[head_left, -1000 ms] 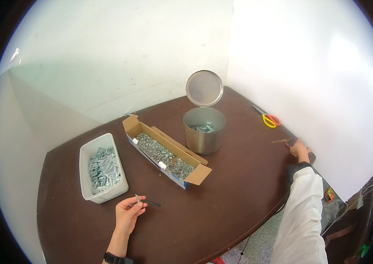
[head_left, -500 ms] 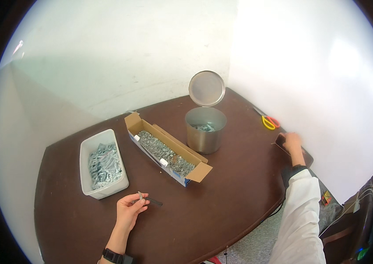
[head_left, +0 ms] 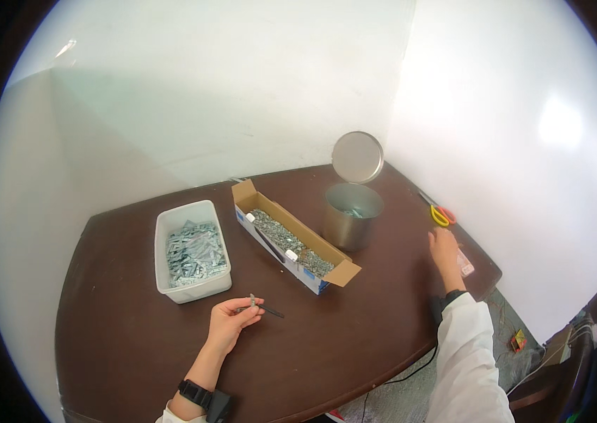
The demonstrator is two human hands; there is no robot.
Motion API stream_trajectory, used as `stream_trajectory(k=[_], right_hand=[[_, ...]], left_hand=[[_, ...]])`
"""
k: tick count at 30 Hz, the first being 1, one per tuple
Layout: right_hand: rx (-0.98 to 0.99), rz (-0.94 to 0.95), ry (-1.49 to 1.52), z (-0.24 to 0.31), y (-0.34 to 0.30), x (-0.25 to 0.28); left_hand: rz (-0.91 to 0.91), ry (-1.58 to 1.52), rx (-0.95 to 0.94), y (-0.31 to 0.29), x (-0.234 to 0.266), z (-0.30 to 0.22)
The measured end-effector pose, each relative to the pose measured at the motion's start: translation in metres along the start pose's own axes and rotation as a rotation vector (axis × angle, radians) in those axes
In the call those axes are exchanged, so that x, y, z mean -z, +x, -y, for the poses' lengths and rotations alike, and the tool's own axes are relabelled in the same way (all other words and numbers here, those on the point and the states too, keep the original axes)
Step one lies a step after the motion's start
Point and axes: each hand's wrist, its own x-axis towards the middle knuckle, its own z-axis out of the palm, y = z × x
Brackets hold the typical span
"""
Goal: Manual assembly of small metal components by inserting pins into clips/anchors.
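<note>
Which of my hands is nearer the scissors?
Right. Your right hand is just on the near side of the scissors; your left hand is well to their left.

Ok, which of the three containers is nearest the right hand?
The pot, the round metal one to the left of the right hand. The long cardboard box lies further left, and the white tub is furthest left.

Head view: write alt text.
A person's left hand pinches a thin dark object above a brown table; the right hand is near scissors. Beyond stand a white tub, an open carton and a metal pot, all holding small pieces.
</note>
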Motion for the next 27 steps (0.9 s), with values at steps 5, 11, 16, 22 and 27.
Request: stream_trajectory(k=[5, 11, 16, 22, 27], right_hand=[[0.304, -0.071, 0.633, 0.155, 0.005, 0.074], [0.706, 0.321, 0.583, 0.260, -0.017, 0.041], [0.606, 0.704, 0.080, 0.285, -0.020, 0.029], [0.599, 0.674, 0.101, 0.286, -0.017, 0.035], [0.505, 0.539, 0.250, 0.282, -0.015, 0.046]], left_hand=[[0.022, 0.007, -0.005, 0.001, 0.005, 0.002], [-0.021, -0.024, -0.029, 0.001, 0.009, 0.001], [0.000, -0.095, -0.020, 0.002, 0.010, 0.001], [0.023, -0.107, -0.007, 0.003, 0.013, 0.000], [0.063, -0.096, 0.010, 0.005, 0.012, 0.003]])
